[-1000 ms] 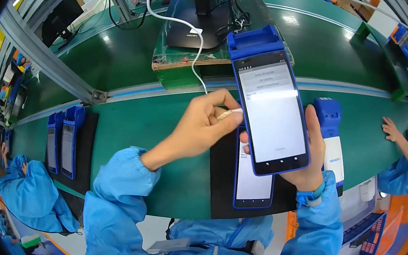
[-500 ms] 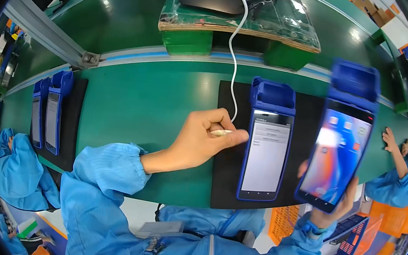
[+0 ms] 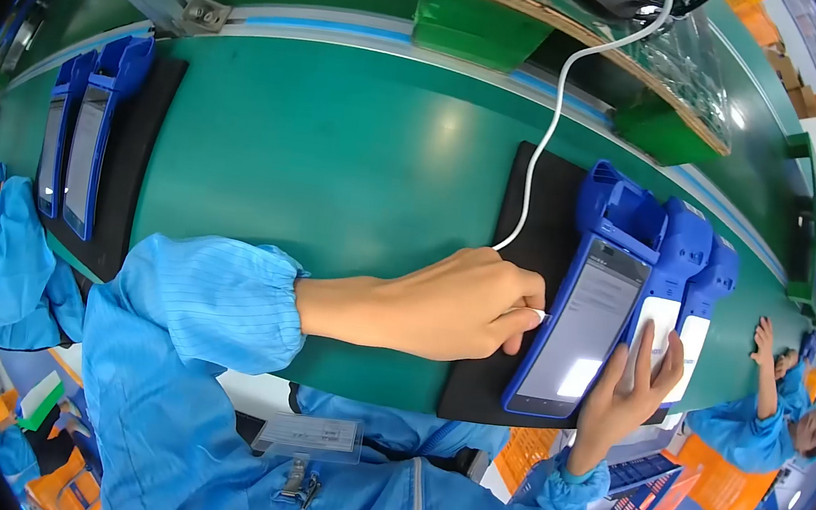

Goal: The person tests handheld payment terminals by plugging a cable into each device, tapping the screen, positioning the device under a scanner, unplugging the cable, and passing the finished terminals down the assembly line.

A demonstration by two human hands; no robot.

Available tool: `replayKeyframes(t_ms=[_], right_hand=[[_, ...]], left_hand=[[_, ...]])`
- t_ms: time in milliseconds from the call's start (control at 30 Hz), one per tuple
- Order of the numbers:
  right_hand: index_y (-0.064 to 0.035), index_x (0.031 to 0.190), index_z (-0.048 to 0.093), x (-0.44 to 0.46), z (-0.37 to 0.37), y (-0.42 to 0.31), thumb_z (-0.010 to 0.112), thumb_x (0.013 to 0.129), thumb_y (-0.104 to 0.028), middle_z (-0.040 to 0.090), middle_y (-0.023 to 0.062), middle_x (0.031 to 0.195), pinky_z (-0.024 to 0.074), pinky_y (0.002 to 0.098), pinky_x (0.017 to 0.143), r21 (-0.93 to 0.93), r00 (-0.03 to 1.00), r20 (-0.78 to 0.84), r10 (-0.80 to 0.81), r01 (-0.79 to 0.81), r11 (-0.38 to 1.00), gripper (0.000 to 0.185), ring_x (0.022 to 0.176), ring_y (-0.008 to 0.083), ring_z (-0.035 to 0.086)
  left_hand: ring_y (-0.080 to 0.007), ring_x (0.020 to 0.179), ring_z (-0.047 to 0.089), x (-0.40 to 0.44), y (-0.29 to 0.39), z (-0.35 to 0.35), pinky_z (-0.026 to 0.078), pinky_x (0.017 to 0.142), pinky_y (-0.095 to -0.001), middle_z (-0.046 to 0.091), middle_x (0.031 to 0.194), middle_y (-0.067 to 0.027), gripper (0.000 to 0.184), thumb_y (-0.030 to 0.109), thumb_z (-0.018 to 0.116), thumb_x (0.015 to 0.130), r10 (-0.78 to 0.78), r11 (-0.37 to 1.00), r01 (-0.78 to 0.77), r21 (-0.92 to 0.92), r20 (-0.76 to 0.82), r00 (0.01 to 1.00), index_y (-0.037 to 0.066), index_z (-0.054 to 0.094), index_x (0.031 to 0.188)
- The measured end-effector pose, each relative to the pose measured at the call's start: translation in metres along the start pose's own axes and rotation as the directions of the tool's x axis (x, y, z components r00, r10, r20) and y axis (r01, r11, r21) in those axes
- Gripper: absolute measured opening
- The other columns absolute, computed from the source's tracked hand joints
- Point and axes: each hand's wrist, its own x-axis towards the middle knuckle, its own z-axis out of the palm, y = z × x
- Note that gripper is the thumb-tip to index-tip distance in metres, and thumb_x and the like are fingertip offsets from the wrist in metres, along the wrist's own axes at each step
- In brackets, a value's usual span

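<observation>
My left hand (image 3: 453, 305) pinches the end of a white cable (image 3: 545, 135) at the left edge of a blue handheld terminal (image 3: 586, 326). That terminal lies screen up on a black mat (image 3: 532, 229), its screen lit grey-white. To its right, two more terminals lie face down with white backs. My right hand (image 3: 623, 395) has its fingers spread and touches the back of the nearer one (image 3: 659, 319). The farther one (image 3: 692, 338) lies just beyond my fingertips. Whether the cable's plug sits in the terminal's side is hidden by my fingers.
Two blue terminals (image 3: 89, 143) lie on another black mat (image 3: 142, 159) at the left. A wooden shelf (image 3: 574, 32) on green blocks stands behind the bench. Co-workers in blue sit at the far left and right; one person's hand (image 3: 765, 341) rests near the right bench edge.
The terminal in my right hand has gone down beside the others, face down, and that hand's fingers are now spread on a white back. My left hand with the cable has moved right, to the screen-up terminal.
</observation>
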Motion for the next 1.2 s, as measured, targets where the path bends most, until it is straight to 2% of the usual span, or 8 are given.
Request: replayKeyframes(t_ms=[167, 300, 733, 833, 900, 967, 1067, 1200], right_hand=[[0.0056, 0.142, 0.023, -0.031, -0.007, -0.042, 0.063, 0.074, -0.017, 0.030, 0.0245, 0.144, 0.0226, 0.0424, 0.109, 0.384, 0.968, 0.250, 0.004, -0.103, 0.917, 0.083, 0.132, 0.0362, 0.033], [0.0057, 0.144, 0.013, -0.035, 0.007, -0.046, 0.072, 0.055, -0.018, 0.022, 0.0261, 0.147, 0.0181, 0.0445, 0.111, 0.259, 0.983, 0.183, 0.003, -0.051, 0.964, 0.110, 0.136, 0.0394, 0.025], [0.0046, 0.145, 0.006, -0.025, 0.003, -0.041, 0.071, 0.055, -0.010, 0.029, 0.0285, 0.141, 0.0297, 0.0403, 0.107, 0.357, 0.987, 0.156, -0.049, -0.010, 0.934, 0.112, 0.128, 0.0352, 0.039], [0.0064, 0.144, 0.000, -0.010, -0.006, -0.046, 0.075, 0.056, -0.011, 0.034, 0.0301, 0.135, 0.0357, 0.0398, 0.101, 0.612, 0.989, 0.146, -0.029, -0.067, 0.788, 0.117, 0.120, 0.0371, 0.045], [-0.0002, 0.146, -0.008, 0.003, -0.016, -0.058, 0.075, 0.057, -0.012, 0.035, 0.0280, 0.135, 0.0359, 0.0374, 0.101, 0.917, 0.973, 0.230, 0.014, -0.222, 0.330, 0.122, 0.119, 0.0336, 0.046], [-0.0034, 0.147, -0.010, 0.021, -0.018, -0.075, 0.077, 0.057, -0.024, 0.039, 0.0251, 0.134, 0.0367, 0.0369, 0.101, 0.961, 0.962, 0.271, -0.024, -0.269, 0.061, 0.126, 0.121, 0.0319, 0.045], [-0.0010, 0.145, 0.020, 0.040, -0.007, -0.096, 0.069, 0.058, -0.051, 0.038, 0.0242, 0.137, 0.0468, 0.0337, 0.084, 0.826, 0.889, 0.452, -0.081, -0.451, -0.338, 0.112, 0.107, 0.0263, 0.053], [-0.0096, 0.138, 0.036, 0.057, 0.006, -0.118, 0.060, 0.069, -0.054, 0.043, 0.0166, 0.134, 0.0404, 0.0276, 0.055, 0.315, 0.802, 0.547, -0.240, -0.463, -0.828, 0.086, 0.078, 0.0197, 0.052]], left_hand=[[-0.0145, 0.048, 0.060, 0.007, 0.000, -0.002, 0.047, 0.045, -0.0263, 0.068, 0.077, -0.0093, 0.026, 0.017, 0.048, 0.095, -0.073, 0.992, 0.082, -0.092, 0.099, 0.992, -0.005, 0.059, 0.100], [-0.0144, 0.049, 0.061, 0.008, 0.004, -0.006, 0.048, 0.046, -0.0262, 0.068, 0.077, -0.0098, 0.024, 0.016, 0.048, 0.095, -0.137, 0.983, 0.152, -0.106, 0.139, 0.981, -0.005, 0.057, 0.101], [-0.0122, 0.047, 0.059, 0.013, 0.012, 0.003, 0.045, 0.043, -0.0248, 0.064, 0.067, -0.0065, 0.019, 0.013, 0.048, 0.095, -0.141, 0.980, 0.157, -0.124, 0.132, 0.981, -0.004, 0.054, 0.100], [-0.0117, 0.045, 0.056, 0.004, 0.040, -0.001, 0.043, 0.043, -0.0248, 0.062, 0.062, -0.0066, 0.020, 0.016, 0.050, 0.095, -0.124, 0.989, 0.130, -0.073, 0.084, 0.989, -0.003, 0.055, 0.096], [-0.0106, 0.047, 0.056, -0.006, 0.060, -0.007, 0.042, 0.044, -0.0253, 0.060, 0.060, -0.0064, 0.020, 0.018, 0.052, 0.094, 0.187, 0.980, -0.188, 0.066, 0.029, 0.982, -0.002, 0.056, 0.094], [-0.0159, 0.049, 0.058, -0.018, 0.087, -0.021, 0.041, 0.045, -0.0298, 0.060, 0.061, -0.0095, 0.027, 0.025, 0.049, 0.096, 0.222, 0.969, -0.226, 0.100, 0.043, 0.974, -0.001, 0.056, 0.094], [-0.0338, 0.056, 0.057, -0.032, 0.116, -0.044, 0.041, 0.051, -0.0398, 0.060, 0.066, -0.0145, 0.043, 0.038, 0.036, 0.099, 0.244, 0.885, -0.264, 0.382, 0.101, 0.964, 0.001, 0.057, 0.092], [-0.0368, 0.065, 0.062, -0.036, 0.113, -0.054, 0.048, 0.058, -0.0412, 0.065, 0.075, -0.0190, 0.046, 0.041, 0.039, 0.097, 0.212, 0.908, -0.153, 0.391, -0.114, 0.971, 0.000, 0.058, 0.089]])
